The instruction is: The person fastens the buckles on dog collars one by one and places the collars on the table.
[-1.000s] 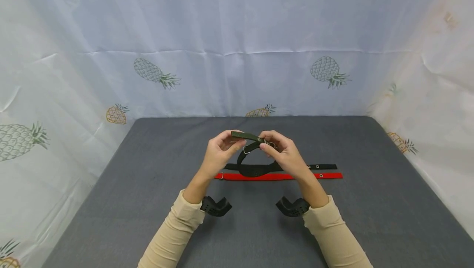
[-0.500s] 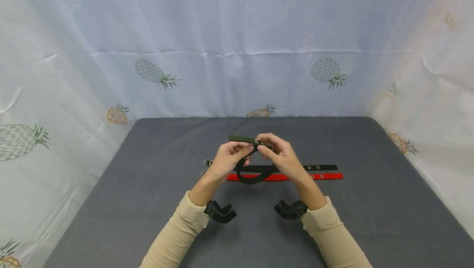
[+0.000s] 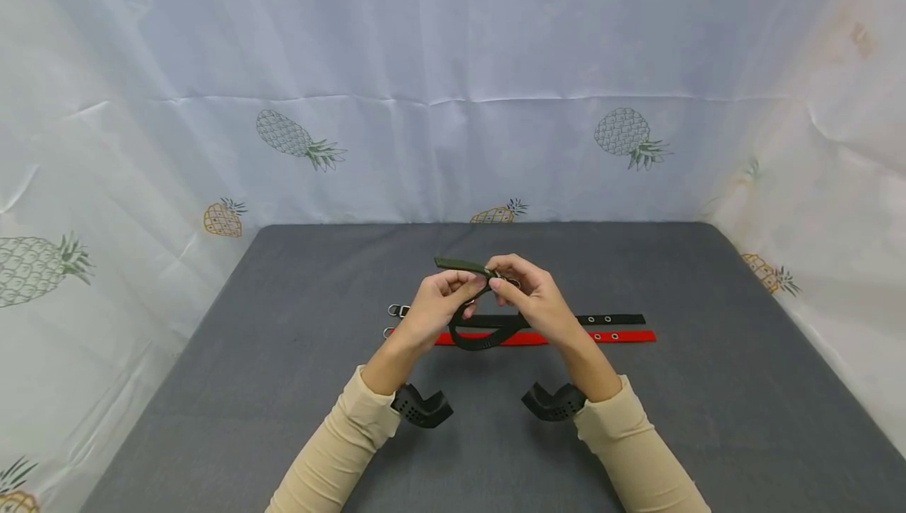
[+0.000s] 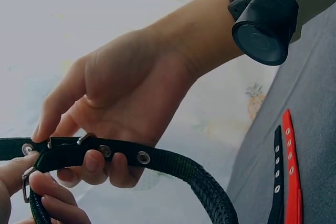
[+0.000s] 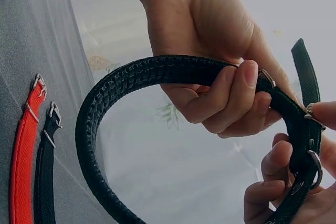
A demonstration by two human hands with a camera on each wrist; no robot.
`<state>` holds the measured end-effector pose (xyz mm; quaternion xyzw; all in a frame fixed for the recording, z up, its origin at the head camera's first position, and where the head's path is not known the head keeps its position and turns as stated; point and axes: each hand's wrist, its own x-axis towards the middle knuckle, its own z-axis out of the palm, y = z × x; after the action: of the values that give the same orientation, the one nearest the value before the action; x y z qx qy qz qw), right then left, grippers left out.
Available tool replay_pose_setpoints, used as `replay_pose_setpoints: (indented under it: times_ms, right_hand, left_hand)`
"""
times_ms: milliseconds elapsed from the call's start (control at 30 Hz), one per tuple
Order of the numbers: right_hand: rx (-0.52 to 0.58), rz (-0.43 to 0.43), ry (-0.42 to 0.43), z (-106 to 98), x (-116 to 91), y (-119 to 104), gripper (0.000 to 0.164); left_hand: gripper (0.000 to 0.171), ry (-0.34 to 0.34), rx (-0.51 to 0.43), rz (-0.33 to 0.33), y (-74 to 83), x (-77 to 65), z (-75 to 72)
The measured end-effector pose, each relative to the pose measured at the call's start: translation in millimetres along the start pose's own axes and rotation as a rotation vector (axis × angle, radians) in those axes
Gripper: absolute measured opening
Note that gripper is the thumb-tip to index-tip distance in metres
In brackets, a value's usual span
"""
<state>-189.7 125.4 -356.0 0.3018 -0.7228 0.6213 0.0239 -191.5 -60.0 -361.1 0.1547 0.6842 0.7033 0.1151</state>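
Note:
A dark green dog collar (image 3: pixel 458 264), bent into a loop, is held up in both hands over the table. My left hand (image 3: pixel 440 304) pinches the strap near the metal keeper, its fingers curled round the band in the right wrist view. My right hand (image 3: pixel 534 293) grips the buckle end, where a buckle and a D-ring (image 5: pixel 315 169) show. The strap's free tip sticks out past the buckle to the left. The padded band (image 5: pixel 89 124) hangs below as a wide curve, and metal eyelets (image 4: pixel 143 158) line the strap in the left wrist view.
Behind the hands, a black collar (image 3: pixel 623 319) and a red collar (image 3: pixel 640 337) lie parallel on the grey table (image 3: pixel 297 387). Their buckle ends are at the left. A pineapple-print curtain (image 3: pixel 460 159) surrounds the table. Each wrist wears a black camera mount (image 3: pixel 422 407).
My left hand has shifted right and slightly down, from the strap's free tip to the band near the keeper. The right hand keeps hold of the buckle end, nearly unmoved.

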Motion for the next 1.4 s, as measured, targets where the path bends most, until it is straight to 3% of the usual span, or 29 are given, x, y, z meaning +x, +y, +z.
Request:
replay_pose_setpoints:
  times_ms: [300, 400, 533, 733, 900, 1100, 1400]
  right_hand:
    - [0.059, -0.017, -0.024, -1.2, -0.4, -1.8, 0.033]
    - [0.056, -0.014, -0.037, -1.6, -0.5, -0.8, 0.032]
    - [0.05, -0.004, -0.057, -3.8, -0.2, -0.2, 0.03]
    - [0.062, 0.019, -0.04, -8.5, -0.5, -2.1, 0.027]
    - [0.085, 0.112, -0.012, -10.5, -0.8, -1.4, 0.028]
    - [-0.041, 0.152, 0.009, -7.7, -1.2, 0.3, 0.033]
    - [-0.097, 0.191, 0.069, 1.8, 0.5, -0.8, 0.034]
  left_hand:
    - [0.022, -0.051, 0.0, 0.018, 0.5, -1.1, -1.5]
    - [0.026, -0.043, 0.014, 0.019, 0.9, -1.5, -1.9]
    - [0.018, -0.026, 0.042, 0.021, 1.1, -1.2, -2.0]
    - [0.02, -0.047, 0.043, 0.037, 1.2, -1.6, -4.7]
    - [0.035, -0.044, 0.122, 0.151, 1.7, -2.9, -6.8]
    - [0.023, -0.008, 0.294, 0.304, -1.2, -3.0, -3.4]
    - [0.018, 0.079, 0.423, 0.407, -4.5, -1.7, 3.6]
